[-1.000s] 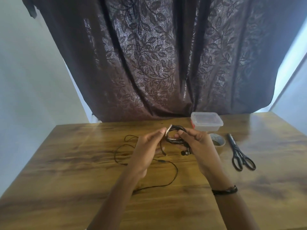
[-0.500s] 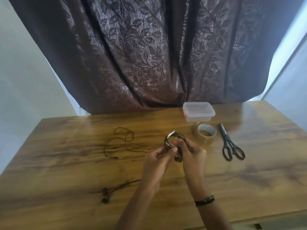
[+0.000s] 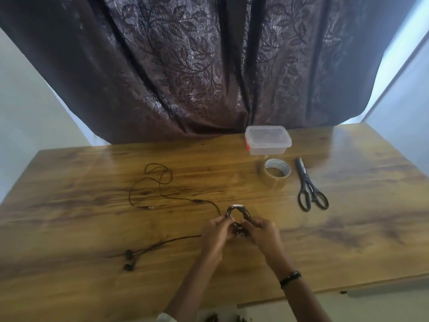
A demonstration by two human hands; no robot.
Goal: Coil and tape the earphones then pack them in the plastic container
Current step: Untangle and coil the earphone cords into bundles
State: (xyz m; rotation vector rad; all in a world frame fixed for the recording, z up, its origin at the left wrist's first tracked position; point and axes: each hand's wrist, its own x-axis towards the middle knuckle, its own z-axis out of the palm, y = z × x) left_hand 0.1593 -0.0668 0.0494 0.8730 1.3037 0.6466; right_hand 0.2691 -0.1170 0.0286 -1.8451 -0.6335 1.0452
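Note:
A coiled black earphone bundle [image 3: 237,213] with a strip of tape on its top is pinched between my two hands just above the wooden table [image 3: 69,217]. My left hand [image 3: 216,231] grips its left side and my right hand [image 3: 263,231] grips its right side. A second pair of black earphones [image 3: 162,196] lies uncoiled on the table to the left, its earbuds [image 3: 128,260] near the front left. The clear plastic container [image 3: 268,140] stands lidded at the back, apart from my hands.
A roll of brown tape [image 3: 276,173] lies just in front of the container. Black scissors [image 3: 310,187] lie to its right. A dark patterned curtain [image 3: 209,66] hangs behind the table. The table's front edge runs close below my wrists.
The view has tilted down, so the table and its objects sit lower and nearer. My hands have stayed on the coiled bundle, lowering it closer to the table surface.

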